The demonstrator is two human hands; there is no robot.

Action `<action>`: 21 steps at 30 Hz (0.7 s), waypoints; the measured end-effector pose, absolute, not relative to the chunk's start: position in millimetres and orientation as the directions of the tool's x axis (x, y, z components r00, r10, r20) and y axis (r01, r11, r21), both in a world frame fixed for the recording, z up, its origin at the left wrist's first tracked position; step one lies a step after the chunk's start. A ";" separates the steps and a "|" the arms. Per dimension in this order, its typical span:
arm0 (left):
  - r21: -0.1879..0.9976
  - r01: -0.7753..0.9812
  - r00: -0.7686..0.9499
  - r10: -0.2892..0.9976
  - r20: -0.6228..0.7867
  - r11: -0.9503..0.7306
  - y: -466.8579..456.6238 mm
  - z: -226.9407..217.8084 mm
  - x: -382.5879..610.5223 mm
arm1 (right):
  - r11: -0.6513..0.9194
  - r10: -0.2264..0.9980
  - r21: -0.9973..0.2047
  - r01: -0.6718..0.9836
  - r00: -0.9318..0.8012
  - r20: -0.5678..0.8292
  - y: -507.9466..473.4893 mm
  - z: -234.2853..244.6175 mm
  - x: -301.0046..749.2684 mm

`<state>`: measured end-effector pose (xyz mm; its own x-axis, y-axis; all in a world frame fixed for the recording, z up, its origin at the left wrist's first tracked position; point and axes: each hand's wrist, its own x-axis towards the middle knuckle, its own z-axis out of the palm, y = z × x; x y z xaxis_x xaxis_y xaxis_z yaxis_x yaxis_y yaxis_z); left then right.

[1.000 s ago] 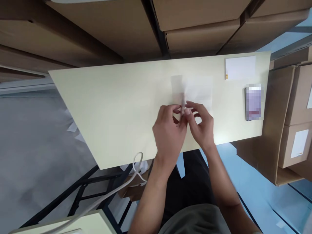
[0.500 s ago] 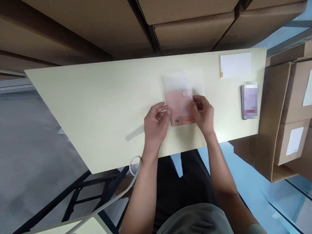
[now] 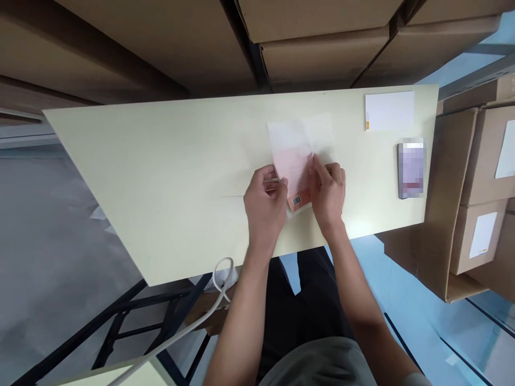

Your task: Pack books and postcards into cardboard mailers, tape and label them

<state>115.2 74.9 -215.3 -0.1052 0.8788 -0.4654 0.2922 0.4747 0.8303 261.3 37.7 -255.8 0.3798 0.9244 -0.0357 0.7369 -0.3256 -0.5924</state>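
Note:
A flat pink packet (image 3: 295, 169) with an orange, barcoded lower edge shows through a frosted translucent plastic bag (image 3: 285, 134). The bag's upper end lies past the packet, toward the far side of the table. My left hand (image 3: 266, 206) grips the left edge of the bagged packet between thumb and fingers. On the right side, my right hand (image 3: 329, 195) pinches the bag's film over the packet and covers the packet's right part. Bag and packet are slightly tilted, low over the tabletop or on it; I cannot tell which.
On the pale table (image 3: 173, 177), a white card or pad (image 3: 389, 110) lies at the far right, with a purple box-like item (image 3: 411, 170), partly blurred, nearer me. Cardboard boxes (image 3: 325, 56) line the back; an open carton (image 3: 461, 203) stands right. A white cable (image 3: 201, 321) hangs at the front.
My right hand has moved left across the packet, bringing the film's right side inward. My left hand has shifted slightly right, and the packet is turned a little more.

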 end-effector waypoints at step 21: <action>0.888 0.270 0.120 0.902 -0.415 0.373 64.2 -226.4 123.9 | -0.350 0.871 -0.673 0.651 0.491 0.023 37.3 -244.4 333.3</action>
